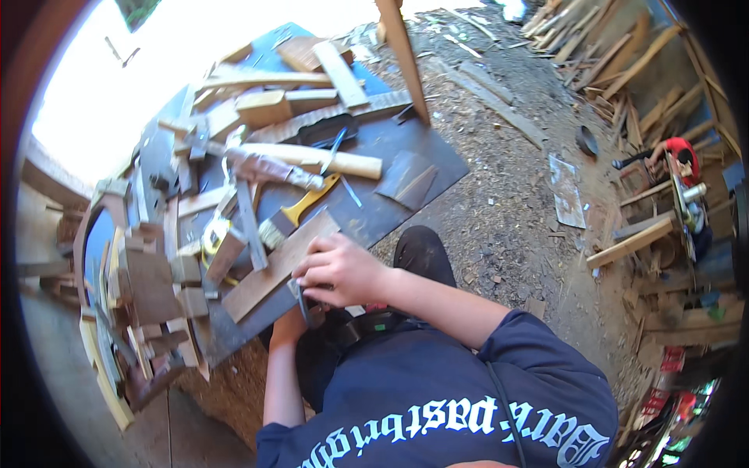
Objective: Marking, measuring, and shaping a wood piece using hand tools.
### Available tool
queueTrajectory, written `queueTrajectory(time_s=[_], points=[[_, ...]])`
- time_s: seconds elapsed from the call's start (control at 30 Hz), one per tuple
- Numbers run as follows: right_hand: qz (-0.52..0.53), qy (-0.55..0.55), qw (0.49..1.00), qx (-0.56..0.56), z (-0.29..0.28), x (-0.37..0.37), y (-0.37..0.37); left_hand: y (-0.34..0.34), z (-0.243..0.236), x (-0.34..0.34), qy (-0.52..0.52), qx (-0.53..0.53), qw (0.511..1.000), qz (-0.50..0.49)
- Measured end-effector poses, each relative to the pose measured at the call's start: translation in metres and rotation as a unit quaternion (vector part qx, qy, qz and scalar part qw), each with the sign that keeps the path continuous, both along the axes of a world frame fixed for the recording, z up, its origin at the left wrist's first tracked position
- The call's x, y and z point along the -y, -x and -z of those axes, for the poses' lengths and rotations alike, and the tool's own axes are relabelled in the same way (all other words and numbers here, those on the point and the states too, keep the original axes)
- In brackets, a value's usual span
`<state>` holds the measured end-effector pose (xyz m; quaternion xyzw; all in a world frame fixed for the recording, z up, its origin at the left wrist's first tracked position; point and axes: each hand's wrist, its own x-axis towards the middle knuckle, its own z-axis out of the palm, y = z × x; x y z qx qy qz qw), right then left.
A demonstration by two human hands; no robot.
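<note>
My right hand [341,269] is closed at the table's near edge, its fingertips pinching a thin grey curved piece [314,313] whose kind I cannot make out. Just below it, my left hand [289,324] reaches up to the same piece; its fingers are mostly hidden. Beside both hands, a flat brown board [273,273] lies slantwise on the dark table [374,222]. Beyond the board rests a paintbrush with a yellow handle [312,203]. A crumpled clear plastic bottle [269,168] lies farther off, next to a pale rounded wooden bar [351,162].
Wood offcuts [265,108] are heaped across the table's far side. Stacked wooden blocks [148,285] stand on the left. A wooden post [406,62] rises by the far corner. Chips litter the ground [499,203]. At right, a person in red [680,160] is near leaning planks [624,62].
</note>
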<state>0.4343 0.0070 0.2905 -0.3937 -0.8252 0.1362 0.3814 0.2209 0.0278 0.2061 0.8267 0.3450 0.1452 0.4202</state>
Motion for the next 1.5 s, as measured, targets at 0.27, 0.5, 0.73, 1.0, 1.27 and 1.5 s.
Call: queueTrajectory(time_s=[0.27,0.5,0.73,1.0,1.27,1.5], points=[[0.005,0.013,1.0,0.003,-0.002,-0.001,0.004,-0.013,0.029,0.0,-0.167,0.1,0.971,-0.141],[0.005,0.014,1.0,-0.006,-0.005,0.002,0.006,-0.033,0.029,0.005,-0.12,0.19,0.97,-0.098],[0.0,0.016,1.0,0.003,-0.002,0.001,0.004,0.01,0.038,-0.005,-0.139,0.203,0.967,-0.07],[0.003,0.032,0.999,0.013,0.001,0.0,0.006,0.003,0.028,0.0,-0.103,0.206,0.969,-0.086],[-0.015,0.063,0.998,0.009,-0.005,-0.001,0.005,0.001,0.017,0.001,-0.059,0.209,0.969,-0.122],[-0.006,0.023,1.0,-0.004,0.0,-0.002,0.003,-0.019,0.007,0.011,-0.013,0.206,0.968,-0.14]])
